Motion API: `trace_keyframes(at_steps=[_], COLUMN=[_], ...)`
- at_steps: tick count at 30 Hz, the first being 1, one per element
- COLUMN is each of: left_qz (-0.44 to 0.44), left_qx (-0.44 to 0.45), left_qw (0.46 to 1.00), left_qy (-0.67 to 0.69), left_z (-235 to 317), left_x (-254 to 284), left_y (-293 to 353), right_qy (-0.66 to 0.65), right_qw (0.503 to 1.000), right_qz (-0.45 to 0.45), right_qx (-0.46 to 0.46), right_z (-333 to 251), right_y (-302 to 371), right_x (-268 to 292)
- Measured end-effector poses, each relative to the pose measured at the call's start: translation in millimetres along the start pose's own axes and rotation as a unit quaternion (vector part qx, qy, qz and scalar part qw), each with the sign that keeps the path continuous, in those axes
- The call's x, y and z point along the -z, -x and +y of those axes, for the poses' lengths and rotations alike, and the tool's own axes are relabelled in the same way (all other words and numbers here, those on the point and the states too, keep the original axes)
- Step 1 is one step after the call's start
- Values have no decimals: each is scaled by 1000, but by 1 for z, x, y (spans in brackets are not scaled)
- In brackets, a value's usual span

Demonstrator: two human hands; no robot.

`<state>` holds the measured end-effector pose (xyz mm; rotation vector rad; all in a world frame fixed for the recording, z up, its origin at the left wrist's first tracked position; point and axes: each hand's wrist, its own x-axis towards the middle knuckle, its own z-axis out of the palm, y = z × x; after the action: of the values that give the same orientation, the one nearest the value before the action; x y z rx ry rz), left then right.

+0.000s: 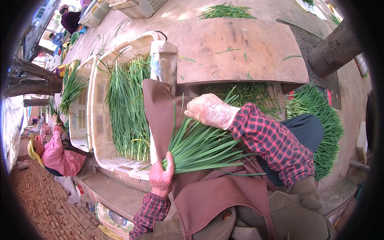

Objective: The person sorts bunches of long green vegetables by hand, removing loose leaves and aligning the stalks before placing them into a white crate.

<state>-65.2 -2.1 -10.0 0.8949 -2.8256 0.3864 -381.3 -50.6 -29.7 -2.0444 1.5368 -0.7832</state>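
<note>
My left hand (161, 178) is closed round the base of a bunch of green chives (204, 148), its thumb lying along the stems. The long leaves fan out to the right across my lap, over a brown apron (224, 196). Above the bunch, my right hand (210, 111), in a pale thin glove, has its fingers curled together. One or two thin leaves stand near its fingertips, but what they pinch is hidden. Just left of my hands, a white plastic crate (101, 136) holds many chives (130, 108) laid lengthwise.
A low wooden board (244, 50) stands ahead, with loose leaves under it. A large chive heap (320, 124) lies at the right, near a wooden post (335, 50). On the left, a person in pink (62, 154) handles chives beside another crate (80, 114).
</note>
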Motion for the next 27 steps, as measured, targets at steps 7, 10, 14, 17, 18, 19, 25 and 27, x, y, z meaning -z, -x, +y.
trace_keyframes(at_steps=[7,10,14,17,18,19,25,27], left_qz=[-6,-5,-16,-14,-14,-12,-19,-9], left_qx=[0,-4,2,4,5,6,13,15], left_qw=[1000,1000,1000,1000,1000,1000,1000,1000], left_qy=[7,9,12,14,14,14,21,26], left_z=[-1,-1,-2,-1,-1,-1,0,1], left_x=[-1,-4,-2,-3,-3,-3,-2,-2], left_y=[-1,-2,0,0,0,0,0,0], right_qy=[-232,-308,-279,-245,-229,-390,-368,-270], right_qw=[930,919,932,952,960,905,870,904], right_qz=[137,110,-64,-101,-97,-65,259,275], right_qx=[-249,-221,-225,-156,-129,-160,-200,-183], right_z=[29,48,17,5,7,3,42,52], right_y=[-5,-21,-58,-70,-70,-69,-40,-13], right_x=[24,19,27,20,12,6,39,61])
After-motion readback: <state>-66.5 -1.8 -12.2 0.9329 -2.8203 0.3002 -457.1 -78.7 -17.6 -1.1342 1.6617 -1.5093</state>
